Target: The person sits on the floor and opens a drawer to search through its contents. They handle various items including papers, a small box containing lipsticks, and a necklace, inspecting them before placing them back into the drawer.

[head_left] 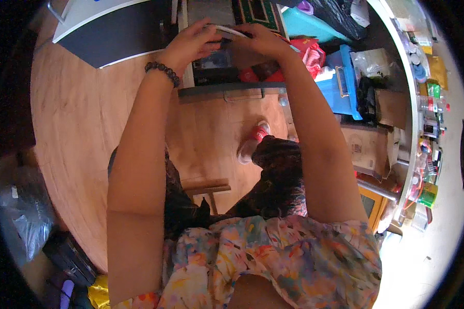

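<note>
Both arms reach forward over an open drawer (227,91) with a dark front edge. My left hand (191,45), below a dark beaded bracelet (162,73), is closed on one end of a thin, pale-edged thing (231,31). At its other end my right hand (262,40) has its fingers bent round it. The thing is seen nearly edge-on, so its kind cannot be made out. Beneath the hands, the drawer holds a dark, glossy flat item (211,62) and something red (250,75), partly hidden by my right hand.
A dark-fronted white cabinet (118,38) stands left of the drawer. To the right are a blue plastic bin (340,85), red packaging (312,54) and a cardboard box (371,149). Bottles (432,104) line the far right. A stool-like wooden bar (207,189) is below.
</note>
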